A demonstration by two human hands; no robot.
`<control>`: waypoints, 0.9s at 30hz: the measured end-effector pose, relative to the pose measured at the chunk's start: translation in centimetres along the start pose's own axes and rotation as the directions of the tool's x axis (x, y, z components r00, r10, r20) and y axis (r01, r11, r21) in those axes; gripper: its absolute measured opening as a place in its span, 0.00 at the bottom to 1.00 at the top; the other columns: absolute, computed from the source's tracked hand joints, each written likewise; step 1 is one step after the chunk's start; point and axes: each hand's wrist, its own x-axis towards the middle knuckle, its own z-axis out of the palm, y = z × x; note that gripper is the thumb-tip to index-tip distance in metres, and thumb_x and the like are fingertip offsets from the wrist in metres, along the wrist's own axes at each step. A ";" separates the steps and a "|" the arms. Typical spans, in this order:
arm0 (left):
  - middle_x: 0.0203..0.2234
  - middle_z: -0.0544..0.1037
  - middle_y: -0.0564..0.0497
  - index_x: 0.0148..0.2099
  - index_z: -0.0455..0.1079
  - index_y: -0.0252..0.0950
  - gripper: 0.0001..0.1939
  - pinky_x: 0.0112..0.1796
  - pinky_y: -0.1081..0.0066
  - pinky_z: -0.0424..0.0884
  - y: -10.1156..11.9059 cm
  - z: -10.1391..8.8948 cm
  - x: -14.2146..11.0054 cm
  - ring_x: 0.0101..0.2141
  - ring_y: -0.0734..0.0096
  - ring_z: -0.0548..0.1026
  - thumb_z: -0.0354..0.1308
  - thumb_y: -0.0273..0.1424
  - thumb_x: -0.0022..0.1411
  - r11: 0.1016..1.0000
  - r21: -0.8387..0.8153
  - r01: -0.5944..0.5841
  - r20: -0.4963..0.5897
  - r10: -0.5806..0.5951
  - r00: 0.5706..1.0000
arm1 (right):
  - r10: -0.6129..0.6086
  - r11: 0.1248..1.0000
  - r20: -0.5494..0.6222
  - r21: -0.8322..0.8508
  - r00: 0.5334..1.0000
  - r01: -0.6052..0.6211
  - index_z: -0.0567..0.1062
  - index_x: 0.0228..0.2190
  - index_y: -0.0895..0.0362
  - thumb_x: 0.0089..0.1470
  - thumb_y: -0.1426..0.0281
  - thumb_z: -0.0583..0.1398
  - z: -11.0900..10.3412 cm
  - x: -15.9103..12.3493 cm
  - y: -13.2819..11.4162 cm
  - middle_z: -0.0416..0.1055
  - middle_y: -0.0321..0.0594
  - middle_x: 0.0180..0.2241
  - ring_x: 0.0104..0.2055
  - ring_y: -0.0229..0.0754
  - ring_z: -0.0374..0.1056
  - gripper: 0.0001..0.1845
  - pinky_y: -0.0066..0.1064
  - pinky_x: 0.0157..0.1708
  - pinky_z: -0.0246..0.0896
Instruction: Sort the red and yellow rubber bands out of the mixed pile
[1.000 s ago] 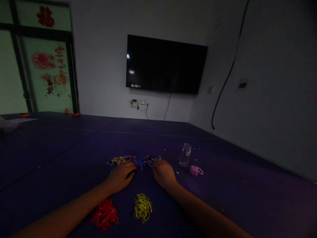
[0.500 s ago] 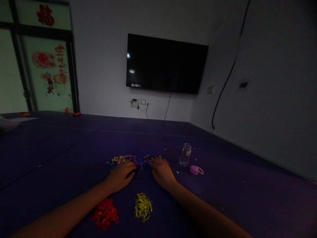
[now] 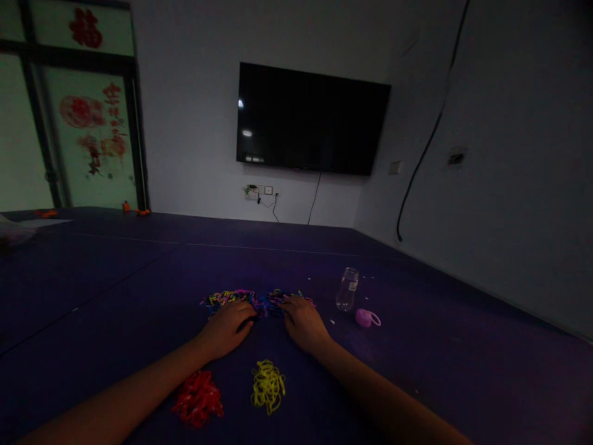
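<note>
A mixed heap of rubber bands point(image 3: 231, 296), in blue, pink, yellow and black, lies on the dark purple surface. My left hand point(image 3: 230, 324) bends its fingers into the near side of the heap. On the right part of it rests my right hand point(image 3: 303, 321), fingers curled onto the bands. The heap partly hides the fingertips of both hands. Closer to me, a pile of red rubber bands point(image 3: 198, 400) lies by my left forearm. A smaller pile of yellow rubber bands point(image 3: 269, 387) sits between my forearms.
Right of the heap stands an uncapped clear bottle point(image 3: 347, 290), with its pink looped cap point(image 3: 364, 318) beside it. Small white scraps lie around them. A plastic bag point(image 3: 13, 232) is at the far left, and orange objects point(image 3: 142, 212) lie near the door.
</note>
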 end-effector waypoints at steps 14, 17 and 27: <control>0.40 0.76 0.47 0.44 0.70 0.37 0.12 0.46 0.61 0.67 0.4 -0.4 0.0 0.43 0.62 0.72 0.50 0.25 0.60 1.000 0.007 0.010 0.004 -0.010 1.000 | 0.042 0.999 0.065 -0.036 0.997 -0.040 0.74 0.43 0.57 0.57 0.75 0.50 -0.5 0.1 -0.4 0.72 0.45 0.46 0.52 0.44 0.63 0.17 0.33 0.53 0.50; 0.40 0.76 0.47 0.45 0.70 0.37 0.12 0.47 0.62 0.67 0.5 -0.5 0.1 0.43 0.62 0.72 0.50 0.25 0.60 1.000 0.012 0.020 0.004 -0.020 1.000 | 0.007 0.999 0.061 -0.040 0.998 -0.004 0.73 0.46 0.58 0.57 0.77 0.49 -0.4 0.2 -0.2 0.70 0.46 0.48 0.54 0.44 0.62 0.19 0.34 0.54 0.50; 0.41 0.76 0.46 0.46 0.69 0.37 0.12 0.47 0.61 0.67 0.4 -0.5 0.0 0.44 0.61 0.72 0.50 0.24 0.60 1.000 -0.002 0.030 0.021 -0.030 0.999 | 0.061 0.998 0.006 -0.009 0.998 -0.061 0.60 0.58 0.59 0.55 0.78 0.48 0.3 0.1 0.1 0.61 0.45 0.57 0.58 0.43 0.57 0.28 0.37 0.57 0.48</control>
